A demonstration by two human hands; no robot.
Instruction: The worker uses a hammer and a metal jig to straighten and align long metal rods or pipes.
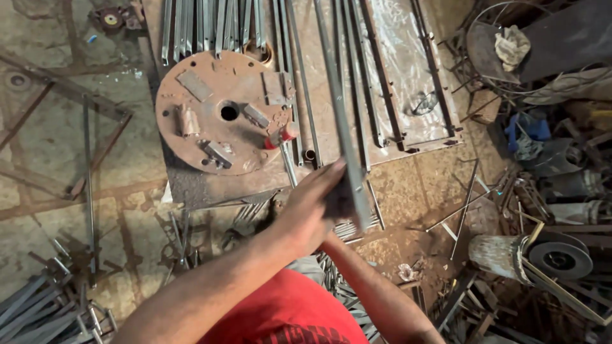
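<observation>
At the near left, a heap of cut steel bars (38, 312) lies on the stone floor (51, 127). Farther in, a rusty round plate (220, 114) with welded blocks and a centre hole rests on the metal table (191, 185), with a row of grey steel strips (210, 22) at its far edge. In the middle, the left hand (306, 213) is closed around the near end of a long steel bar (338, 108) that runs away over the table; the right hand (341, 200) sits mostly hidden behind it, so its grip cannot be told. A rusty frame (408, 76) lies right of the bar, and a grinding disc (561, 258) sits near right among scrap.
</observation>
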